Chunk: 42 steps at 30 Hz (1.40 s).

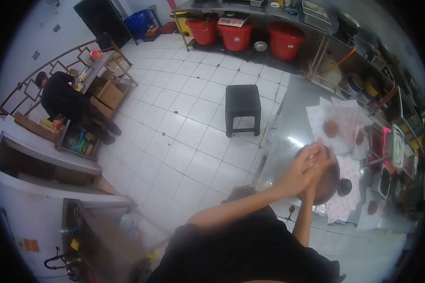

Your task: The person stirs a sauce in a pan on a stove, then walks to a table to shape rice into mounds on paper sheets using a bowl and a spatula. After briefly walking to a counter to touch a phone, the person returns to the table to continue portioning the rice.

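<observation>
My left hand point(304, 165) and my right hand point(322, 165) are pressed together, palm to palm, with fingers closed. Whatever lies between the palms, if anything, is hidden. Directly beneath them is a round, dark-rimmed pan or bowl point(336, 175) with brownish contents, partly covered by my hands and forearms. A round black knob point(344, 187) sits by its right side. Beyond it, a flat reddish-brown patty point(330, 128) lies on white paper sheets point(318, 117). Another patty point(372, 207) rests on paper to the right, and a third point(360, 137) is partly visible.
The steel table point(288, 118) carries the papers. A black stool point(242, 106) stands on the tiled floor. Red buckets point(285, 42) and a scale point(233, 20) are under the far counter point(212, 6). Metal trays point(398, 148) line the right side. A person point(66, 96) sits at the left.
</observation>
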Available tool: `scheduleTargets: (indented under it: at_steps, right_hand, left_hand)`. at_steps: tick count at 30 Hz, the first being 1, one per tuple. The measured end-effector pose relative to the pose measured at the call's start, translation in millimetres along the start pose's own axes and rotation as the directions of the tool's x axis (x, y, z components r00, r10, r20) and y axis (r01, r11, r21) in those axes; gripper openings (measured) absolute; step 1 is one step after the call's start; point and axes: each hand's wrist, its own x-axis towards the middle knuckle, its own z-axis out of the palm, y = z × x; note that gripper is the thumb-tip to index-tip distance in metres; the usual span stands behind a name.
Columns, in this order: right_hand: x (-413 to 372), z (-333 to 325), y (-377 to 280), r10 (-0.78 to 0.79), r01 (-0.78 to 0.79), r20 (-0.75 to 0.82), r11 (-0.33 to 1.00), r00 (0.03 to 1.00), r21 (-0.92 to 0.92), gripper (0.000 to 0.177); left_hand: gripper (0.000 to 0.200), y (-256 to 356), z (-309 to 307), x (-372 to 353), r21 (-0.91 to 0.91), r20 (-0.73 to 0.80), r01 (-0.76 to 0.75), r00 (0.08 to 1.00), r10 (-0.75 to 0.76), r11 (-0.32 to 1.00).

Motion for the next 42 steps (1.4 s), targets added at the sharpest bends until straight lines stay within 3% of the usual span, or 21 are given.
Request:
scheduleTargets:
  at_steps: [2,3,5,6,8,10,11,12,15,16,17,18,20,21,22,28,34,36,37,40,42]
  right_hand:
    - [24.5,-15.7,16.1,0.38,-0.276,-0.096,0.803,0.92,0.528,0.053]
    - [-9.5,47.2,-59.1,0.504,-0.424,-0.001,0.727,0.864,0.541,0.053]
    - [40.5,76.3,-93.6,0.495,-0.348,0.268,0.074,0.826,0.935,0.053]
    - [67.6,79.6,-126.1,0.426,-0.291,0.306,-0.103,0.852,0.951,0.055]
    - [93.8,127.0,-131.4,0.47,-0.255,0.198,0.06,0.86,0.965,0.054]
    - [127.9,182.4,-131.0,0.471,-0.179,0.031,0.272,0.881,0.946,0.049]
    - [145.8,207.6,-124.2,0.473,-0.17,0.025,0.268,0.881,0.948,0.049]
    - [163.1,230.7,-116.6,0.468,-0.232,0.005,0.428,0.883,0.873,0.047]
    - [253.1,298.0,-134.3,0.589,-0.332,-0.022,0.485,0.808,0.809,0.044]
    - [278.5,318.2,-139.9,0.563,-0.331,-0.042,0.544,0.826,0.771,0.045]
    - [301.2,337.8,-144.0,0.536,-0.336,-0.058,0.605,0.842,0.722,0.045]
    - [325.5,359.1,-148.5,0.507,-0.307,-0.079,0.63,0.858,0.713,0.049]
    - [367.9,402.2,-153.0,0.455,-0.29,-0.082,0.685,0.887,0.669,0.051]
    - [390.4,423.8,-150.2,0.386,-0.264,-0.064,0.733,0.92,0.627,0.052]
    - [412.9,447.4,-143.9,0.328,-0.228,-0.075,0.787,0.942,0.574,0.053]
    - [562.9,590.8,-108.4,0.367,-0.307,0.037,0.715,0.93,0.628,0.047]
    - [722.0,742.5,-43.6,0.454,-0.253,-0.084,0.63,0.887,0.734,0.035]
    - [763.5,775.2,0.9,0.518,-0.284,-0.094,0.601,0.85,0.747,0.035]
    - [786.6,788.9,26.0,0.556,-0.29,-0.101,0.57,0.825,0.769,0.035]
    - [862.6,816.4,106.4,0.605,-0.33,-0.099,0.556,0.79,0.763,0.035]
    - [923.5,833.7,170.1,0.523,-0.298,-0.133,0.655,0.842,0.694,0.036]
  left_hand:
    - [0.054,15.2,17.3,9.6,0.522,0.097,-0.499,0.84,0.534,0.691]
    - [0.054,56.4,-54.4,-37.2,0.574,0.013,-0.349,0.908,0.418,0.741]
    - [0.056,69.3,-125.4,4.5,0.764,0.555,-0.645,0.669,0.495,0.014]
    - [0.058,68.2,-167.9,29.1,0.722,0.679,-0.681,0.66,0.321,-0.127]
    - [0.059,82.6,-260.2,51.2,0.919,0.393,-0.381,0.893,0.218,-0.099]
    - [0.057,63.8,-434.6,60.7,0.981,-0.193,0.193,0.98,0.049,0.015]
    - [0.06,115.6,-471.4,46.9,0.853,-0.508,0.463,0.843,-0.178,-0.243]
    - [0.057,102.0,-584.5,10.9,0.898,-0.367,0.342,0.929,-0.046,-0.275]
    - [0.051,167.1,-736.3,-102.9,0.703,-0.701,0.711,0.692,0.173,0.007]
    - [0.046,156.8,-807.7,-162.2,0.793,-0.59,0.6,0.715,0.376,0.105]
    - [0.03,164.4,-833.9,-202.3,0.724,-0.69,0.509,0.512,0.511,0.466]
    - [0.03,186.7,-805.0,-238.0,0.745,-0.608,0.666,0.649,0.457,0.047]
    - [0.031,204.3,-805.6,-292.7,0.313,-0.393,0.441,0.866,0.308,-0.841]
    - [0.021,205.6,-804.5,-297.0,0.067,-0.947,0.782,0.246,0.207,-0.619]
    - [0.021,188.1,-781.7,-311.2,-0.022,-0.997,0.936,0.006,0.078,-0.352]
    - [0.025,189.3,-833.0,-122.6,0.16,-0.985,0.964,0.143,-0.094,-0.212]
    - [0.031,309.9,-1050.9,106.0,0.505,-0.847,0.824,0.531,0.039,-0.257]
    - [0.034,392.4,-1134.8,206.6,0.619,-0.663,0.672,0.724,0.188,-0.405]
    - [0.035,432.7,-1172.4,257.1,0.606,-0.243,0.411,0.911,0.334,-0.681]
    - [0.038,557.0,-1254.2,443.0,0.57,-0.644,0.797,0.586,0.492,-0.202]
    - [0.041,592.8,-1343.8,561.6,0.801,-0.562,0.572,0.618,0.55,0.175]
